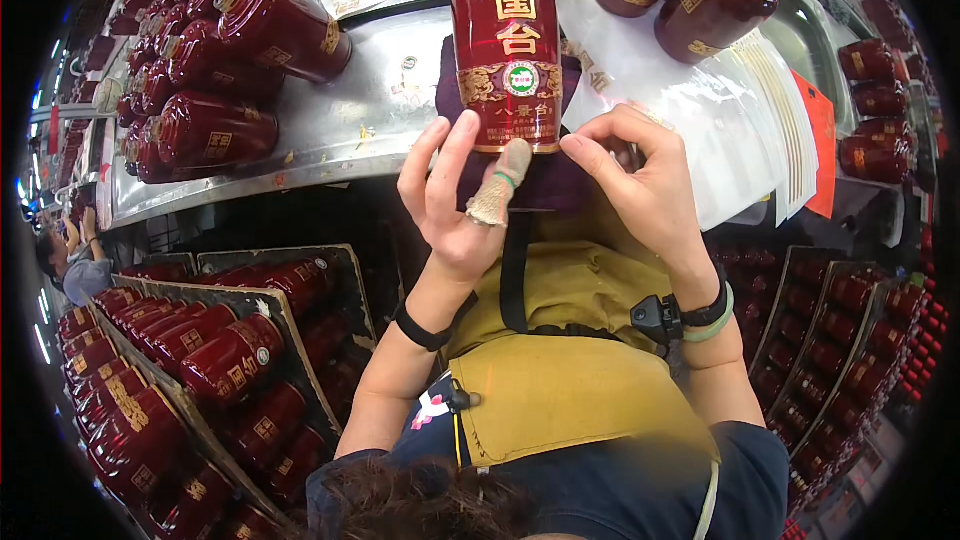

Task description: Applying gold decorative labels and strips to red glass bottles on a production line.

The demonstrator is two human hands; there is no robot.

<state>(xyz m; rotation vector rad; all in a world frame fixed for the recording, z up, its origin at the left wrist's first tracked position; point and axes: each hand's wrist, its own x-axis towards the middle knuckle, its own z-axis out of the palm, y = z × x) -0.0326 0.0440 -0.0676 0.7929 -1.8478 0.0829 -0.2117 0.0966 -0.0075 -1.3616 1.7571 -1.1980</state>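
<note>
A dark red glass bottle (507,50) with gold decoration and a round green-and-white emblem lies on a dark purple cloth (545,180), its base toward me. My left hand (455,195) is at the lower left of the bottle, fingers stretched and apart. A beige fabric cover with a green band wraps its thumb, whose tip touches the bottle's base edge. Beside the lower right corner, my right hand (640,170) has thumb and forefinger pinched close together. Whatever may be between those fingertips is too small to make out.
Several red bottles (220,130) crowd the metal table (370,130) at left; two more (715,0) stand far right. White sheets (720,130) and an orange sheet (815,140) lie at right. Bottle-filled crates (290,310) flank me below. Another person (75,265) is at far left.
</note>
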